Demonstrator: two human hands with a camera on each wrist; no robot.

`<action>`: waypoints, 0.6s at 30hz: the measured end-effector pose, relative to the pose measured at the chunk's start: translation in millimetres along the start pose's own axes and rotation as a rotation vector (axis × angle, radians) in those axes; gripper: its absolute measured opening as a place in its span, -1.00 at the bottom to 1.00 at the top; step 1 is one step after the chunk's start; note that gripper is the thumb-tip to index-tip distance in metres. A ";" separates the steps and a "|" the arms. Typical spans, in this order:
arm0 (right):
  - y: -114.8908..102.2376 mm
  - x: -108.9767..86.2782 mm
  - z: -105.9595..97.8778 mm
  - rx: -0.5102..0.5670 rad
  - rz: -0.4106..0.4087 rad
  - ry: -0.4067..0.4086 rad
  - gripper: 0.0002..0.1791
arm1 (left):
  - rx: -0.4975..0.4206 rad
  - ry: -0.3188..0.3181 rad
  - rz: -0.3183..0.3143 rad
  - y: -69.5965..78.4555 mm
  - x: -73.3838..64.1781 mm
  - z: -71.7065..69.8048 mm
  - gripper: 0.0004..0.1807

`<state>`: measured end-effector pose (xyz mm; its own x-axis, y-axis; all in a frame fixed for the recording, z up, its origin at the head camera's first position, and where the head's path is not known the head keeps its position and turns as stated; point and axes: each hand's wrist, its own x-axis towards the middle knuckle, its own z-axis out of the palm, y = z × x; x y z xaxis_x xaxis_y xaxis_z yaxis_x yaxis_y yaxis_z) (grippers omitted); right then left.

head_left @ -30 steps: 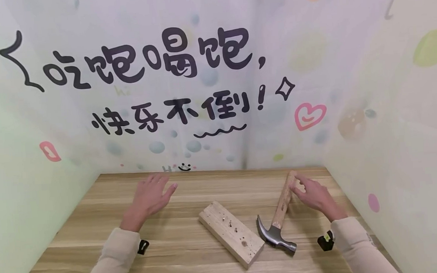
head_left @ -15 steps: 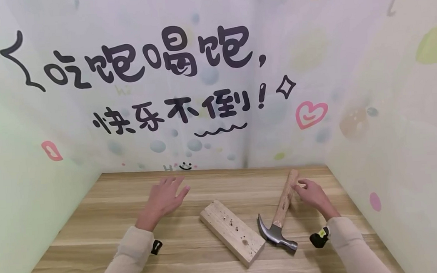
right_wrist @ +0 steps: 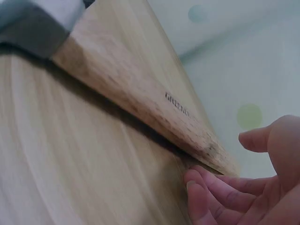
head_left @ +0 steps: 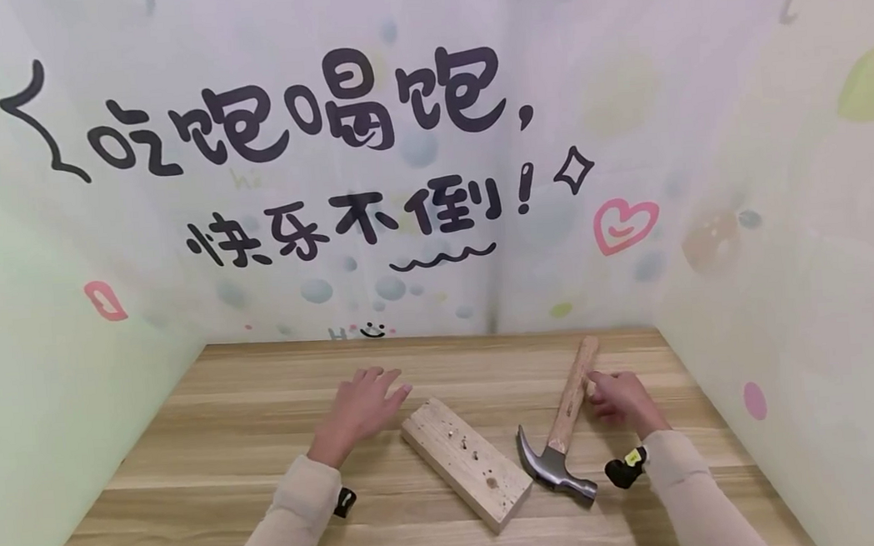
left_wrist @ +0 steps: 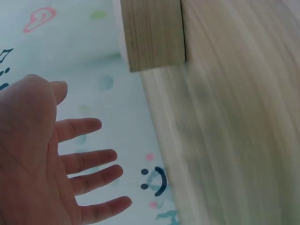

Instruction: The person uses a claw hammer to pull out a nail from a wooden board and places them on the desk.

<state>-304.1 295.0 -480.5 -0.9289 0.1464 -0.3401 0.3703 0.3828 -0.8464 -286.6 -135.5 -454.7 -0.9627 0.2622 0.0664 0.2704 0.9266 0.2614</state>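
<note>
A claw hammer (head_left: 574, 394) lies on the table, its wooden handle toward the back wall and its metal head toward me. My right hand (head_left: 625, 399) is beside the handle's right side; in the right wrist view its bent fingers (right_wrist: 199, 197) lie close to the handle, while the thumb stays apart and does not close on it. Whether the fingertips touch the wood I cannot tell. Left of the hammer head rests a wooden block (head_left: 467, 467) with several small nail-like bits on top. My left hand (head_left: 361, 411), spread and holding nothing, hovers left of the block's far end.
The wood-grain table (head_left: 264, 400) meets a printed back wall (head_left: 438, 298) with black lettering. Pale side walls (head_left: 799, 301) close in the space at left and right. A dark wrist device (head_left: 626, 468) hangs under the right sleeve, another (head_left: 344, 502) under the left.
My left hand has moved right and toward me, nearer the block. The right hand has slid slightly toward me along the handle, its fingers bending more. Hammer and block stay in place.
</note>
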 end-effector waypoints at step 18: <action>-0.2 15.1 23.4 -0.120 0.012 0.159 -0.51 | -0.148 -0.031 -0.019 30.0 11.8 39.8 -0.47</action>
<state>-318.1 275.9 -495.0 -0.9171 0.2907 -0.2729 0.3870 0.4846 -0.7845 -289.5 -93.8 -484.4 -0.9665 0.2549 0.0309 0.2455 0.8821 0.4020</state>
